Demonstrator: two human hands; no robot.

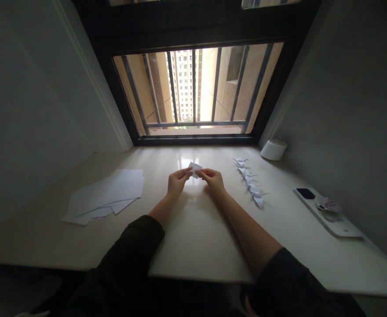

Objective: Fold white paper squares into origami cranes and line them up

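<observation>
Left hand (pixel 177 179) and right hand (pixel 214 179): each grip closed on folded paper (pixel 194 169), held just above mid surface (pixel 193 237). Suggest: align edges first, pinch close to the crease.

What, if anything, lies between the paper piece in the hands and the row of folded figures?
Nothing visible but the right hand itself, which pinches the paper piece with the left hand; the row of folded figures lies beyond it.

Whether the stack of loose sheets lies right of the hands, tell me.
No, the loose sheets lie left of the left hand; paper cranes line the right.
</observation>
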